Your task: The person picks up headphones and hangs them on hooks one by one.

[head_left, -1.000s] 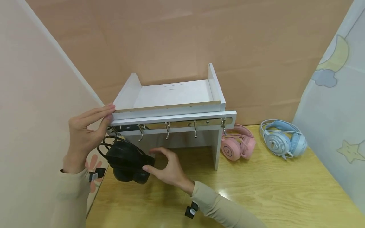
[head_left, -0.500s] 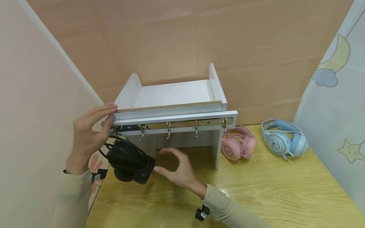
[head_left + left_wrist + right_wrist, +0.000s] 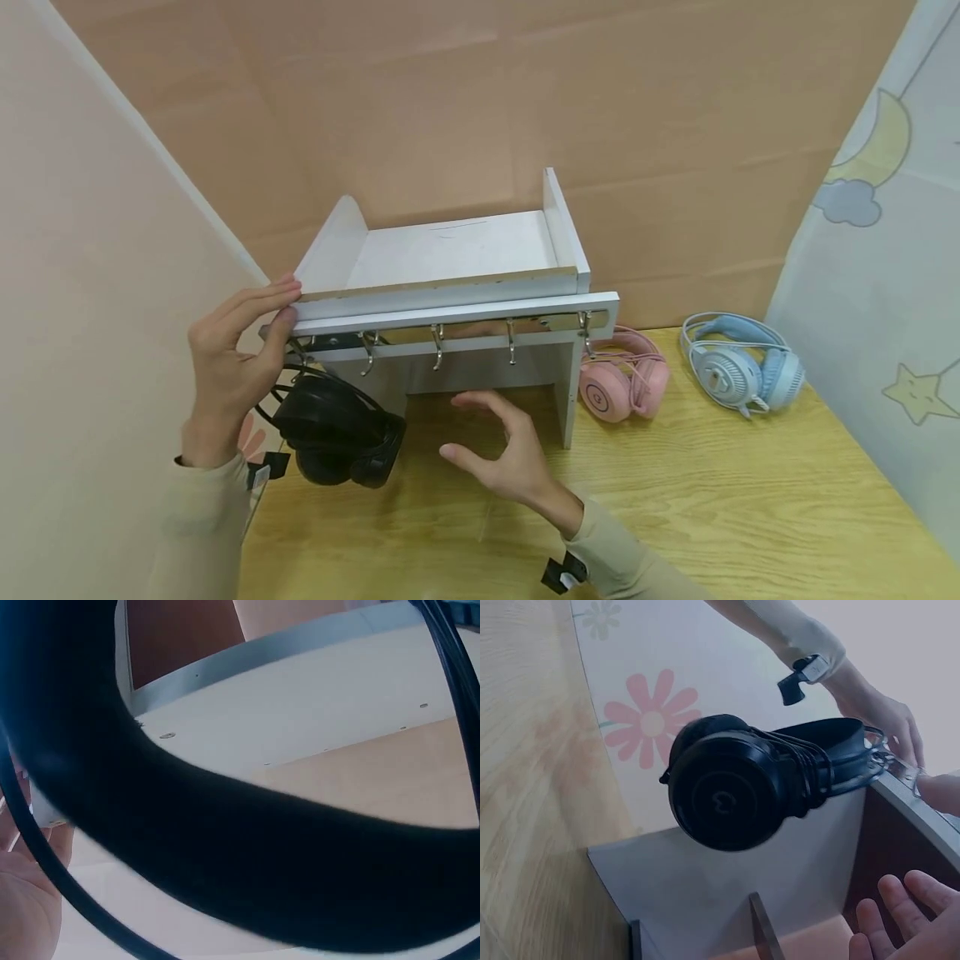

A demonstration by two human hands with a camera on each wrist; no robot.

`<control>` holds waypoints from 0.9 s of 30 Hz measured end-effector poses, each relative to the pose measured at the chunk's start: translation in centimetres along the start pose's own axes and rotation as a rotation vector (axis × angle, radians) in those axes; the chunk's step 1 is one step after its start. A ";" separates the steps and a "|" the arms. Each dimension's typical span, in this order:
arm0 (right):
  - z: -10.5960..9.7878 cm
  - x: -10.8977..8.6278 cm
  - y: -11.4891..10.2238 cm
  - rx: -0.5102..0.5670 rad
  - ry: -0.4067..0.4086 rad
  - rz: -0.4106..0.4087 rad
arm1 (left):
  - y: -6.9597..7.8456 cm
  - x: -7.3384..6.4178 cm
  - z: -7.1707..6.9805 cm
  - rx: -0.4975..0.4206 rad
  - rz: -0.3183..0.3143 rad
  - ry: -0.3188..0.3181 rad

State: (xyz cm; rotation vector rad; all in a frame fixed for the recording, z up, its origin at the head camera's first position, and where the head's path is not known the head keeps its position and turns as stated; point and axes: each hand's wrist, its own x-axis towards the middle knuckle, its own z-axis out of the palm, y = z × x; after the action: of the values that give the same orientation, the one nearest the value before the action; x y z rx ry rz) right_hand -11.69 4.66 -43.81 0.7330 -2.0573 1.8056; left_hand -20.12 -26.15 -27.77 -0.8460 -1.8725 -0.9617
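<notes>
Black over-ear headphones (image 3: pixel 337 425) hang by the headband from the leftmost hook (image 3: pixel 300 350) of a white shelf (image 3: pixel 450 304); the right wrist view shows their earcup (image 3: pixel 724 791) side-on. My left hand (image 3: pixel 240 350) rests at the shelf's front left corner, fingers extended onto the upper edge and thumb against the hook rail. In the left wrist view the dark headband (image 3: pixel 225 840) fills much of the picture. To the right of the headphones, my right hand (image 3: pixel 510 458) is held apart from them, thumb and fingers spread in a C shape with nothing between.
More metal hooks (image 3: pixel 437 346) line the rail to the right. Pink headphones (image 3: pixel 624 375) lie on the wooden table (image 3: pixel 697 500) beside the shelf, with light blue headphones (image 3: pixel 742 367) farther right. Walls close in at both sides and behind.
My right hand has drawn away from the black headphones toward the right, widening the gap. The headphones stay hanging at the left hook, and my left hand keeps its place on the shelf corner.
</notes>
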 end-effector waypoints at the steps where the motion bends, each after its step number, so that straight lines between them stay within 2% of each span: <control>1: -0.3 -0.1 -0.1 0.002 0.002 -0.001 | 0.0 -0.1 0.1 0.000 -0.001 0.009; 6: -1.9 -1.0 -0.7 0.004 0.016 0.012 | 0.0 -0.4 0.4 -0.006 -0.010 0.039; 12: -3.4 -1.3 -0.6 -0.011 0.045 -0.017 | -0.2 -0.6 0.5 -0.013 -0.022 0.055; 18: -4.9 -1.8 -0.5 -0.020 0.073 0.024 | -0.2 -0.7 0.5 -0.014 -0.025 0.062; 27: -7.0 -2.2 -0.4 -0.053 0.146 -0.022 | -0.4 -0.7 0.4 -0.007 -0.029 0.051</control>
State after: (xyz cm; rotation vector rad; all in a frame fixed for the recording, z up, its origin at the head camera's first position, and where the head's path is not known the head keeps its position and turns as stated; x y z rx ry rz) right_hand -10.41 11.88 -43.55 0.5888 -1.9863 1.7314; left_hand -20.38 -26.11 -28.65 -0.7932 -1.8436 -0.9987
